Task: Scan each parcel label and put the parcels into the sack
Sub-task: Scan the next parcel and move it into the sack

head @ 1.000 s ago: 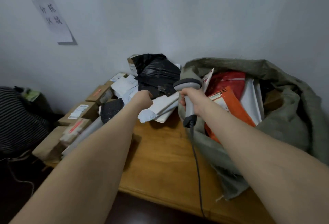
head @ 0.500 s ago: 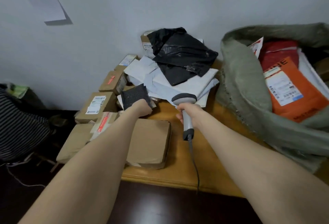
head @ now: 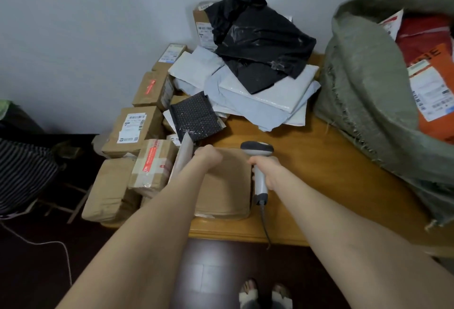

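Observation:
My left hand (head: 207, 157) is curled round the top of a pale flat parcel (head: 181, 158) that stands on edge beside a brown box (head: 226, 188) at the table's front; its fingers are hidden. My right hand (head: 265, 171) grips the handle of a grey barcode scanner (head: 256, 149), whose head points away over the brown box. The green woven sack (head: 368, 92) stands open at the right and holds an orange parcel (head: 434, 117) and a red one (head: 422, 35). A black dotted mailer (head: 196, 117) lies just beyond my left hand.
Grey-white mailers (head: 260, 97) under a black plastic bag (head: 258, 38) are heaped at the back of the wooden table (head: 307, 161). Several cardboard boxes (head: 132, 126) crowd the left end. A person in striped clothing (head: 22, 168) is at the far left.
My view has tipped down and left. My left hand came off the black dotted mailer and down to the pale flat parcel. The scanner came nearer, over the brown box.

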`<action>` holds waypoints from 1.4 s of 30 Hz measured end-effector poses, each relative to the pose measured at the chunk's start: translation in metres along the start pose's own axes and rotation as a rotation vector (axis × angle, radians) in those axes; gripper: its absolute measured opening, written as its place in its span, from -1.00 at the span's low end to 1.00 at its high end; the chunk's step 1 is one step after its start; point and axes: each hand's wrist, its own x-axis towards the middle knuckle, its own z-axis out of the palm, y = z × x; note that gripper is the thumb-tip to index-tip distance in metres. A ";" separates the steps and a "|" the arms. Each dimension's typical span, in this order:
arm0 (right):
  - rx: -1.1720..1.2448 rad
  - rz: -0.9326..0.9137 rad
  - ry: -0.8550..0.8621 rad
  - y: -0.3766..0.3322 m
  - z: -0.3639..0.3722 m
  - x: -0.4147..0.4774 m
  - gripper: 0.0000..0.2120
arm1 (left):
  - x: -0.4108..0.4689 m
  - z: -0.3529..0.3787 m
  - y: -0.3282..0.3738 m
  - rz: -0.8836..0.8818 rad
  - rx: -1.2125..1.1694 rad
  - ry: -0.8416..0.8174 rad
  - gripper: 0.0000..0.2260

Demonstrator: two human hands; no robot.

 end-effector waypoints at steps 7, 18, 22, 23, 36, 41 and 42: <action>0.041 -0.037 -0.001 -0.009 -0.018 0.004 -0.69 | 0.002 0.005 0.020 -0.022 -0.031 0.031 -0.67; 0.033 -0.008 -0.005 0.003 -0.017 0.006 -0.72 | 0.016 -0.003 0.000 -0.277 -0.203 -0.002 -0.55; 0.022 -0.020 0.071 -0.004 -0.040 0.012 -0.73 | 0.000 -0.005 0.011 -0.204 -0.260 0.010 -0.56; 0.027 -0.031 0.087 -0.007 -0.046 0.012 -0.72 | -0.004 -0.004 0.015 -0.197 -0.297 0.014 -0.55; 0.300 -0.298 0.144 -0.068 -0.072 -0.041 -0.64 | -0.036 -0.084 0.052 -0.112 -0.935 0.183 -0.19; 0.391 -0.380 0.138 -0.089 -0.085 -0.064 -0.82 | -0.060 -0.106 0.060 0.037 -1.095 0.090 -0.28; 0.406 -0.391 0.137 -0.092 -0.087 -0.068 -0.82 | -0.062 -0.109 0.061 0.064 -1.106 0.070 -0.27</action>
